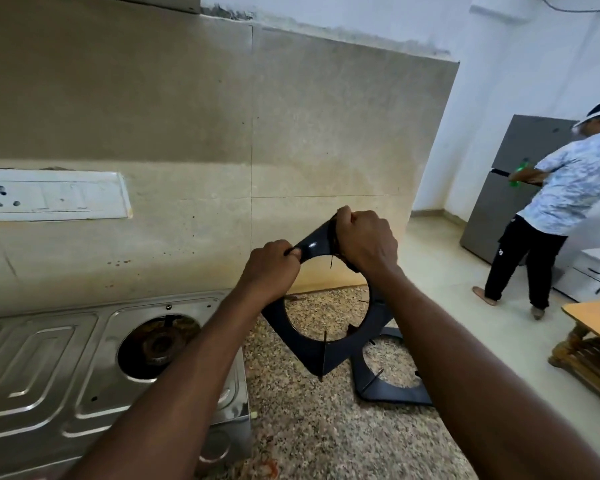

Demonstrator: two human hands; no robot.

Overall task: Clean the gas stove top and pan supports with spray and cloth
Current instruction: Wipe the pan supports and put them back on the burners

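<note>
The black square metal pan support [303, 348] hangs above the speckled granite counter [309, 427], left hand [271, 268] pinching its edge, right hand [366, 242] clenched round its top corner. A slipped grip could drop it onto the matching black support [395, 396] below.

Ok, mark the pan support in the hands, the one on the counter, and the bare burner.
held pan support [303, 351], head view, lower-left frame edge.
pan support on the counter [395, 396], head view, near frame edge.
burner [158, 342], head view, its centre.
</note>
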